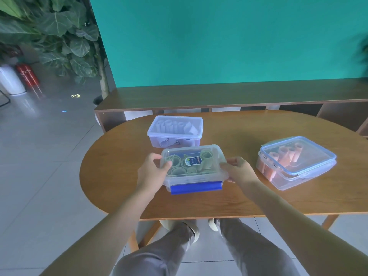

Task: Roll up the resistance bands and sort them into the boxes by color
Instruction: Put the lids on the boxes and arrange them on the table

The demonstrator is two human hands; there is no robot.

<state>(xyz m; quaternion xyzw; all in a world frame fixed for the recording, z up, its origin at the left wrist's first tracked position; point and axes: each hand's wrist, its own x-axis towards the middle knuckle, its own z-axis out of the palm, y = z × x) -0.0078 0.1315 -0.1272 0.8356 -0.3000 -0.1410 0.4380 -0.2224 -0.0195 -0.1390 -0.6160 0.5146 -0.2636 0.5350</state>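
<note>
The clear lidded plastic box of green rolled bands (192, 166) is gripped at both short ends by the left hand (152, 170) and right hand (238, 170); it is judged light, rigid and slippery.

The tabletop (123, 156) is warm brown wood with a fine grain and a smooth satin finish. At 12 o'clock from the near box, a box (175, 130) of clear, slightly cloudy plastic holds pale matt rolled bands. The near box (194, 166) is the same clear glossy plastic, with a solid blue plastic clasp (196, 187) and a glossy paper label (193, 161). At 3 o'clock, a clear plastic box (294, 164) with blue-edged lid holds matt pink bands. The floor (39, 176) is glossy grey tile.
</note>
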